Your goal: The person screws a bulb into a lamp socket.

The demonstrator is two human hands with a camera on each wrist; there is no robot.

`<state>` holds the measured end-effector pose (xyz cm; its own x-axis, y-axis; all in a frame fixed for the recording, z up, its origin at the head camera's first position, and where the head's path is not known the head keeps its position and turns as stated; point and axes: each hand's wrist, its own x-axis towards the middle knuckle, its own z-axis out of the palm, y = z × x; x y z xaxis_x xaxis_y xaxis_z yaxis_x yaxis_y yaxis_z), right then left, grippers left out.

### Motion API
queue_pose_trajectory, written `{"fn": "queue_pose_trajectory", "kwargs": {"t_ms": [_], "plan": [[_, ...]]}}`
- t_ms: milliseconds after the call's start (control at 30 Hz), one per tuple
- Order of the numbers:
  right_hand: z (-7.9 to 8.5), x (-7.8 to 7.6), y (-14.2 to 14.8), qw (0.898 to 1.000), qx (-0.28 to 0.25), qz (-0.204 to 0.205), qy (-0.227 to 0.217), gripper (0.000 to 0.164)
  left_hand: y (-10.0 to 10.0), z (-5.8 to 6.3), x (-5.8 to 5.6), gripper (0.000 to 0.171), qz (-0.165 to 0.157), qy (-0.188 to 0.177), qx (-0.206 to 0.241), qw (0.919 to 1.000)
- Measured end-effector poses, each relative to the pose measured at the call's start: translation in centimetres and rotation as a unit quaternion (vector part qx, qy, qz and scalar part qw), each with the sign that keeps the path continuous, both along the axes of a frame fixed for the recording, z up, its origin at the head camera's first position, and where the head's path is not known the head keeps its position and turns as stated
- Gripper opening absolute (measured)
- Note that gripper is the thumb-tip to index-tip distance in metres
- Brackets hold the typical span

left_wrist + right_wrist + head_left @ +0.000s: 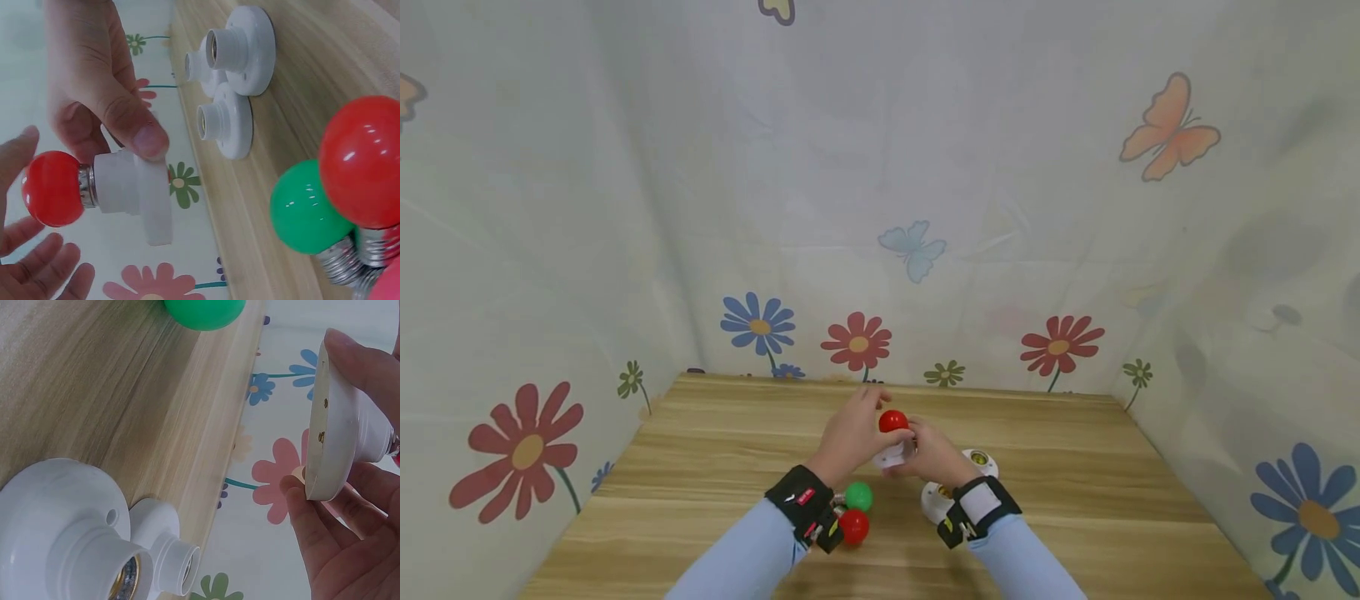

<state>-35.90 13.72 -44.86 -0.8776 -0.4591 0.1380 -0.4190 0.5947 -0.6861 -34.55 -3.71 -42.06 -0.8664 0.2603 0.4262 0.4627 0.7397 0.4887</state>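
Observation:
My right hand grips a white lamp holder, thumb on its base and fingers on the other side, as the right wrist view shows. A red light bulb stands in the holder's mouth, with part of its metal thread showing. Around the bulb are the spread fingers of my left hand, loosely bent rather than closed on it. Whether a left fingertip touches the glass I cannot tell. Holder and bulb are held above the table.
Several white lamp holders stand on the wooden table at the right. By my left wrist lie a green bulb, another red bulb and a pinkish-red one. A flowered curtain hangs behind the table.

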Motion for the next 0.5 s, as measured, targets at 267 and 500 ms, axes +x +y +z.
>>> {"fn": "queue_pose_trajectory", "kwargs": {"t_ms": [267, 500], "plan": [[-0.1, -0.2, -0.1, 1.0, -0.005, 0.005, 0.002, 0.062, 0.2, 1.5, 0.4, 0.046, 0.001, -0.021, -0.025, 0.9995], [-0.1, -0.1, 0.0, 1.0, 0.001, 0.005, 0.002, 0.062, -0.1, 1.9, 0.3, 0.041, -0.047, -0.067, -0.002, 0.9966]]}}
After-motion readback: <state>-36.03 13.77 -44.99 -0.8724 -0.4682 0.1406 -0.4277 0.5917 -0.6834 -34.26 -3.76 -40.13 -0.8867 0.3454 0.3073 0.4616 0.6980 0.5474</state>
